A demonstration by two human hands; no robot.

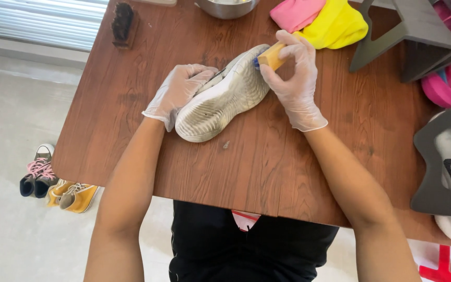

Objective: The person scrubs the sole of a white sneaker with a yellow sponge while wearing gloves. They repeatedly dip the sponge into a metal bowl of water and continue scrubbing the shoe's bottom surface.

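My right hand point(294, 78), gloved, is pinched shut around a small wooden-backed brush point(270, 55), thumb below and fingers wrapped over the top, so the bristle end presses against the toe edge of the white sneaker point(225, 94). The grip is short and close to the bristles, which gives me pressure right at the rubber rim. The sneaker lies on its side just left of this hand, grey grimy sole turned toward me, so the dirty edge faces up where the brush can reach it. My left hand point(179, 90), also gloved, is cupped over the heel and upper, fingers curled down on it to keep the shoe from sliding on the wooden table point(267, 167). Beyond my right hand sit yellow and pink cloths point(324, 18), and farther left of those a metal bowl point(228, 8). Far off past my left hand lies a dark scrubbing brush point(123, 23).
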